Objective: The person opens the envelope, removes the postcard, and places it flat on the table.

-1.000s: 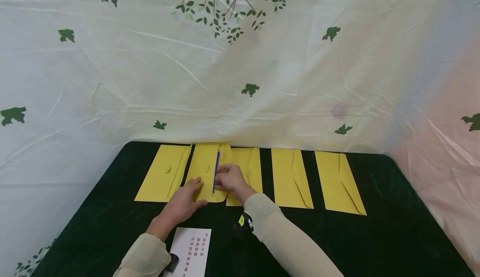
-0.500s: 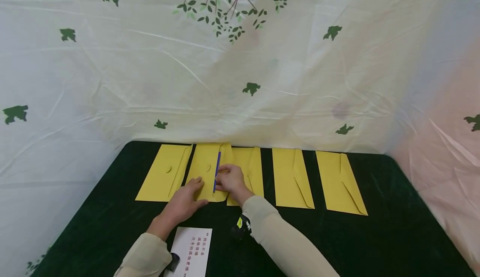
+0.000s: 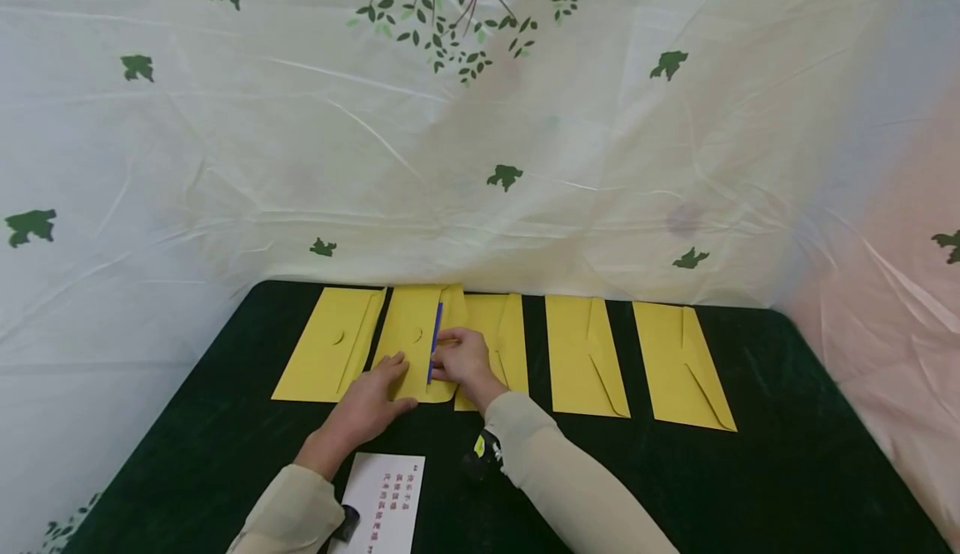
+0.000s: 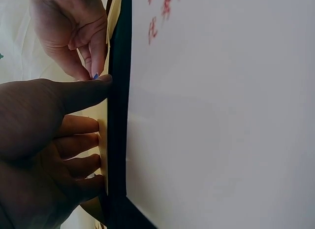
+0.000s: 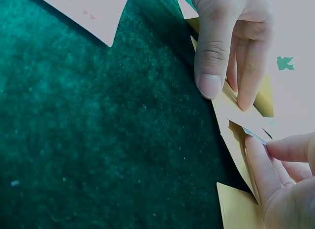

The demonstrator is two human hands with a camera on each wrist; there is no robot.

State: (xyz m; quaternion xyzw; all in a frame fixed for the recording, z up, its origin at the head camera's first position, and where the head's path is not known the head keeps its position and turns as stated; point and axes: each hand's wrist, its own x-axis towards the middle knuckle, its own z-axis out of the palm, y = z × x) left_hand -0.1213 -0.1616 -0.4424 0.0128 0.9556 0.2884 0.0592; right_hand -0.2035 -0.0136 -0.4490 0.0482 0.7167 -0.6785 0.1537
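1. We see the left hand [image 3: 369, 404] spread on the envelope [image 3: 397, 329], probably steadying it.
2. At the envelope's open edge, the right hand [image 3: 463, 362] pinches the blue slip [image 3: 437, 321], seemingly for control.
3. Nearer us than the envelope lies the white card [image 3: 386, 496].

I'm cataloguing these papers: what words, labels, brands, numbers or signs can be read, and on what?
White card: red Chinese characters, too small and blurred to quote reliably.
Yellow envelopes: no writing visible.
Black device at right wrist: yellow mark, too small to read.
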